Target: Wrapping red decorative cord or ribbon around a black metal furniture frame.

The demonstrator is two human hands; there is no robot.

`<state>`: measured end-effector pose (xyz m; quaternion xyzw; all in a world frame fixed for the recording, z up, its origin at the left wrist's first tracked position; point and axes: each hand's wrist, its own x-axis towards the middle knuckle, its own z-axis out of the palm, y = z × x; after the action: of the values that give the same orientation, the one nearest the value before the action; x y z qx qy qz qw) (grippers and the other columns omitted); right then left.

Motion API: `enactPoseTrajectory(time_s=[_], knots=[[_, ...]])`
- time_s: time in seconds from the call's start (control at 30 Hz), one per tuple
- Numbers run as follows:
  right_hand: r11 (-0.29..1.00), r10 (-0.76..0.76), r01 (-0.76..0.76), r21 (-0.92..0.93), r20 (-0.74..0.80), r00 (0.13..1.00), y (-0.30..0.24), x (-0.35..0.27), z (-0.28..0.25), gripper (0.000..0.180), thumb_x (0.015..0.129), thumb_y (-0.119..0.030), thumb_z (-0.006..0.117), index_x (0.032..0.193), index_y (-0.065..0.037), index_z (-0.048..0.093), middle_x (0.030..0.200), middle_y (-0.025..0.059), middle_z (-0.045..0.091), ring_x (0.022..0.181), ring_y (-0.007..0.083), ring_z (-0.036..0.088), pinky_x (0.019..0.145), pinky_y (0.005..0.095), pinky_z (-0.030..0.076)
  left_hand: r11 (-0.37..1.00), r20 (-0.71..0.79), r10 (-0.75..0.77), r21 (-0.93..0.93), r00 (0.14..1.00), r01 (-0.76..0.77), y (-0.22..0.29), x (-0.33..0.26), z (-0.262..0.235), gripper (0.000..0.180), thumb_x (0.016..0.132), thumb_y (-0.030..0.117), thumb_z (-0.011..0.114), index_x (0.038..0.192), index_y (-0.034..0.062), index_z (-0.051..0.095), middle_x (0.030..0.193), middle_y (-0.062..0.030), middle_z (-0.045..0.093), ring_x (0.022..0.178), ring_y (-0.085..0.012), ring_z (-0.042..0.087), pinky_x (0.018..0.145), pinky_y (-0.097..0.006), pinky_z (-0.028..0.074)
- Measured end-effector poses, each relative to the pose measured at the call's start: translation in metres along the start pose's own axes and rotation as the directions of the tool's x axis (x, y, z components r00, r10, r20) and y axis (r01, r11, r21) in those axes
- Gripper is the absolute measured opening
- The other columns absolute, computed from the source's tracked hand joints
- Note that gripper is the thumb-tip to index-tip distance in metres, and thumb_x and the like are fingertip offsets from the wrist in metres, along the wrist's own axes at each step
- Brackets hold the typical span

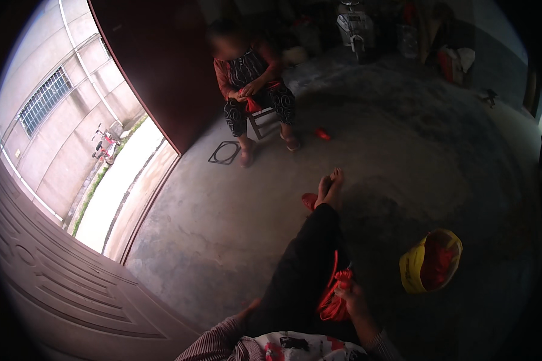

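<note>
My right hand [353,301] is closed around a bundle of red cord [334,305] over my lap. The bundle's top is a coiled or knotted clump, and loose strands hang below it against my dark trousers. One red strand runs up along my leg. My left hand [250,308] lies beside my left thigh, at the end of a striped sleeve; its fingers are hidden behind the leg.
A yellow bag [412,268] of red material stands on the floor to my right. Ahead, a person [253,72] sits on a stool, holding red material [253,105]. A square frame [224,153] and a red item [323,133] lie nearby. An open doorway is left; a scooter [355,27] stands behind.
</note>
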<state>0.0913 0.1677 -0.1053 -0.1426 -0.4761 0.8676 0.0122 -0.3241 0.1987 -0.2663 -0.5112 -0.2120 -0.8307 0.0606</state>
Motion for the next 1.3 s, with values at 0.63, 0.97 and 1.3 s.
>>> enactPoseTrajectory(time_s=[0.63,0.97,1.3], knots=[[0.999,0.043,-0.044,0.015,0.075,0.996,0.0,0.0,0.011,0.018,0.081,-0.003,0.065,0.098,-0.009,0.061,0.084,-0.0052,0.055,0.077,0.005,0.054,0.071,0.023,0.046,0.99,-0.013,0.025,0.139,1.0,-0.023,0.027,0.01,-0.035,0.059,0.102,0.025,0.036,0.153,0.0036,0.015,0.158,-0.0178,0.021,0.147,-0.0329,0.02,0.119,-0.043,0.013],[0.998,0.056,-0.058,0.033,0.045,0.997,0.003,0.003,0.004,0.017,0.083,-0.003,0.064,0.098,-0.008,0.06,0.085,-0.0036,0.056,0.077,0.0064,0.056,0.071,0.024,0.049,0.993,-0.005,-0.005,0.121,1.0,0.005,0.02,0.004,-0.019,0.061,0.103,0.023,0.038,0.154,0.0035,0.01,0.159,-0.0141,0.02,0.147,-0.032,0.018,0.12,-0.046,0.01],[0.999,0.04,-0.04,0.008,0.041,0.998,0.005,0.007,0.01,0.016,0.081,-0.005,0.062,0.096,-0.003,0.058,0.082,0.0037,0.059,0.071,0.014,0.063,0.066,0.0299,0.056,0.523,-0.585,-0.347,0.528,0.733,0.669,0.074,0.053,0.026,0.045,0.098,0.018,0.045,0.138,0.0027,0.031,0.135,-0.0109,0.038,0.12,-0.0249,0.037,0.098,-0.039,0.026]])
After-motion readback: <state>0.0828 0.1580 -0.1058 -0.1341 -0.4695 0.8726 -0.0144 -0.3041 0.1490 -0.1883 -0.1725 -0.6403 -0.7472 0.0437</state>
